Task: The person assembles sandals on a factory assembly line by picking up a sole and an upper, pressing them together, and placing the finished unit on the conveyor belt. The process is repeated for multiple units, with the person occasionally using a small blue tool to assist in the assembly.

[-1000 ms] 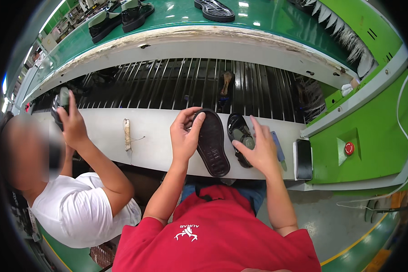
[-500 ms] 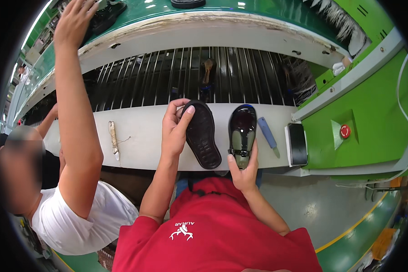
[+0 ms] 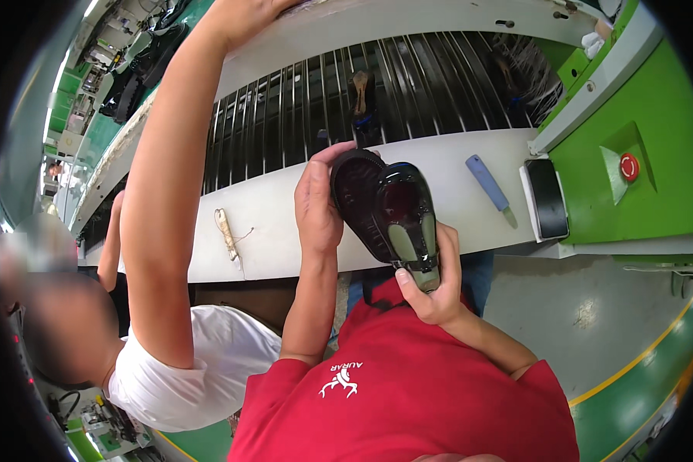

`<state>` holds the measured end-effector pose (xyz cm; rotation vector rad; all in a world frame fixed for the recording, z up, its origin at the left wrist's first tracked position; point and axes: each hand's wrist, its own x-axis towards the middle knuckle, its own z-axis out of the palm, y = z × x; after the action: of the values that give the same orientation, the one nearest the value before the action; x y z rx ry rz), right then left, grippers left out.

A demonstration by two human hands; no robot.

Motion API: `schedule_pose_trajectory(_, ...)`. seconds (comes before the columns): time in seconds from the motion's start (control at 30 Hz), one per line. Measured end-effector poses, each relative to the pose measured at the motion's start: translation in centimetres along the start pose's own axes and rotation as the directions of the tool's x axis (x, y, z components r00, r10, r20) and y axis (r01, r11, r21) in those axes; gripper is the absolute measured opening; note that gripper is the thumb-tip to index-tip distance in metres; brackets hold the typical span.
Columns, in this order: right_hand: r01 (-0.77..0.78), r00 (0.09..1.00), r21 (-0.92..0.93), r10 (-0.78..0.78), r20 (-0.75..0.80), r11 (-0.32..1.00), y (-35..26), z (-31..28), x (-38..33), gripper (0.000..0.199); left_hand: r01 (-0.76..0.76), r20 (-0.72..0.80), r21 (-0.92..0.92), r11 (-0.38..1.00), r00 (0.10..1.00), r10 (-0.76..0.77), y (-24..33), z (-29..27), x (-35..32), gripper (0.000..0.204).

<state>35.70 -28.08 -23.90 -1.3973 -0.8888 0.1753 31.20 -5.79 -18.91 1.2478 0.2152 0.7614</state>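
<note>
My left hand (image 3: 320, 206) is closed on the edge of a black shoe sole (image 3: 352, 191), its hollow, ribbed inner face turned up. A glossy black strapped shoe (image 3: 400, 199) with a greenish-grey lining is gripped at the heel by my right hand (image 3: 437, 286), thumb on the near side. The two pieces are side by side above the white ledge, and the shoe's edge overlaps the sole and hides part of it. Whether they touch is not plain.
On the white ledge (image 3: 277, 242) lie a blue-handled tool (image 3: 487, 182), a dark phone-like slab (image 3: 546, 199) and a wrapped, string-tied tool (image 3: 225, 233). Metal rollers (image 3: 300, 115) run beyond. A co-worker's arm (image 3: 162, 177) reaches across at left. A red button (image 3: 628, 167) sits on the green machine.
My hands have come together, so the shoe now overlaps the sole. My view has turned, shifting the ledge. The co-worker's hand appears farther right.
</note>
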Motion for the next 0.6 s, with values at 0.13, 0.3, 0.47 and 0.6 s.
schedule_pose_trajectory(0.13,0.014,0.999,0.000,-0.014,0.031,1.000,0.1,0.5,-0.7,0.086,-0.005,0.043,-0.091,0.996,0.999,0.008,0.2,-0.2,-0.9,0.055)
schedule_pose_trajectory(0.3,0.040,0.994,-0.017,-0.038,0.107,0.999,-0.9,0.0,-0.5,0.086,-0.066,0.044,0.127,0.990,0.997,0.060,1.2,0.8,-2.1,0.068)
schedule_pose_trajectory(0.47,0.032,0.992,-0.020,-0.030,0.120,0.999,-0.7,-0.2,-0.8,0.086,-0.069,0.030,0.119,0.990,0.997,0.066,1.9,1.7,-2.8,0.073)
schedule_pose_trajectory(0.6,0.031,0.991,-0.002,-0.030,0.133,1.000,-1.0,-0.1,-0.7,0.086,-0.064,0.019,0.152,0.986,0.998,0.062,2.3,2.2,-3.0,0.073)
